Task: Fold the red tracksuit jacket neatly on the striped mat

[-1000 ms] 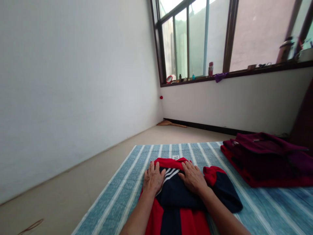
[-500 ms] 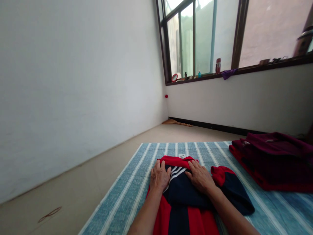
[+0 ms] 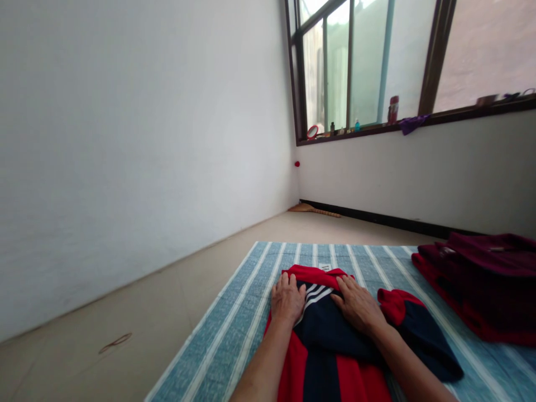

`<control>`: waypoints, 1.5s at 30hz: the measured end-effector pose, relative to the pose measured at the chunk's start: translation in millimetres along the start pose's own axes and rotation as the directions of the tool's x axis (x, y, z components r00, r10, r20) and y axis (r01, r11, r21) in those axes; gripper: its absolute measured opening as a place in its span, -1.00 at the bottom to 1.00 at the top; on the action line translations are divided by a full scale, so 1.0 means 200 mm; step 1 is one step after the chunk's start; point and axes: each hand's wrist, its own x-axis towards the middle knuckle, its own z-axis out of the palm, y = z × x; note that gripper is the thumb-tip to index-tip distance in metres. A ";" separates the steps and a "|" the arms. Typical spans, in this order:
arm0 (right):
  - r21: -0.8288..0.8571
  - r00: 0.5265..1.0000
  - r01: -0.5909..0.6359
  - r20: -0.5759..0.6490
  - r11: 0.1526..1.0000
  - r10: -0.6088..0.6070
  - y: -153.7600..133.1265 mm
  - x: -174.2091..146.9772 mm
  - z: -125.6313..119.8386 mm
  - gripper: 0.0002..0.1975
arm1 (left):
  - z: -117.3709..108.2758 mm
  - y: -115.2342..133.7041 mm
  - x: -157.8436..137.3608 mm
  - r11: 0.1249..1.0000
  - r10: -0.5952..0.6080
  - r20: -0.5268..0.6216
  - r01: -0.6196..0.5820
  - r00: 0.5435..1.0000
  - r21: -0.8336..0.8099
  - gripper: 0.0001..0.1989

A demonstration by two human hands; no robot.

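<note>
A red and navy jacket [image 3: 322, 318] with white stripes lies partly folded in front of me on a blue-and-white striped sheet [image 3: 234, 312]. My left hand [image 3: 288, 296] rests flat on its upper left side, fingers stretched toward the red collar end. On the upper right side lies my right hand [image 3: 360, 301], palm down with the fingers apart. Past my right forearm, a navy sleeve [image 3: 427, 335] with a red end sticks out onto the sheet. The lower part of the jacket runs out of view between my forearms.
A stack of folded maroon and red clothes [image 3: 481, 285] sits at the right. A broom [image 3: 314, 209] lies on the floor by the far wall. Bottles, a round mirror [image 3: 312, 132] and a purple cloth [image 3: 412, 124] are on the windowsill. A thin cord loop [image 3: 115, 343] lies on the floor.
The view has turned slightly left, so everything appears shifted to the right. Both hands stay in the same places on the jacket.
</note>
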 end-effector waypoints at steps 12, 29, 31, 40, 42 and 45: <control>0.024 1.000 0.006 -0.009 1.000 -0.005 0.01 0.00 0.01 -0.40 | 0.01 0.01 0.01 0.998 -0.003 0.024 0.004 1.000 -0.060 -0.52; 0.053 1.000 0.012 0.003 0.999 -0.013 0.00 0.01 -0.04 -0.39 | -0.01 -0.17 0.34 0.849 -0.339 0.080 0.341 0.938 -0.403 -0.73; 0.055 1.000 0.016 0.004 0.998 -0.016 0.00 0.01 -0.05 -0.38 | 0.01 -0.18 0.36 0.812 -0.323 0.101 0.330 0.941 -0.482 -0.77; 0.046 1.000 0.020 -0.008 0.999 -0.019 0.00 0.01 -0.04 -0.38 | 0.04 -0.20 0.26 0.647 -0.201 -0.061 0.086 0.978 -0.757 -0.90; 0.043 1.000 0.021 -0.011 0.999 -0.020 0.00 0.01 -0.04 -0.39 | 0.04 -0.21 0.25 0.625 -0.187 -0.075 0.060 0.979 -0.778 -0.90; 0.042 1.000 0.022 -0.015 0.999 -0.022 0.00 0.01 -0.04 -0.40 | 0.05 -0.22 0.25 0.596 -0.177 -0.083 0.039 0.981 -0.802 -0.90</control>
